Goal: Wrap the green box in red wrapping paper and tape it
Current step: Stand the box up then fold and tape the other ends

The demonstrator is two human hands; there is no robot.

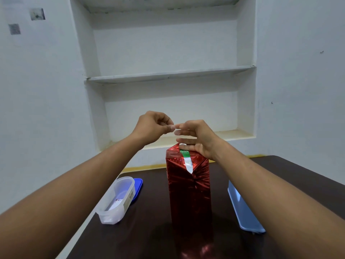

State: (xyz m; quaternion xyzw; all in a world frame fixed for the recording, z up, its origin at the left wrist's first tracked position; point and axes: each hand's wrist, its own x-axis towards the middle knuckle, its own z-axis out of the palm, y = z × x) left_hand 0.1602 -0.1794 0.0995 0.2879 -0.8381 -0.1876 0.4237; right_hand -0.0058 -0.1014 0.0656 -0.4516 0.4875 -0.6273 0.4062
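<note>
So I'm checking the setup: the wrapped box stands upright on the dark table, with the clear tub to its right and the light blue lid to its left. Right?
Not quite: the sides are swapped. The head view shows the clear tub left of the box and the light blue lid right of it. The box does stand upright on the dark table.

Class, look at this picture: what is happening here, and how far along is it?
A person is gift-wrapping a tall box that stands upright on a dark table. Red foil paper covers its sides, but a strip of green box shows at the top. The right hand rests on the top edge while the left hand pinches something small, probably tape, against the right fingertips. A clear container sits alongside.
</note>
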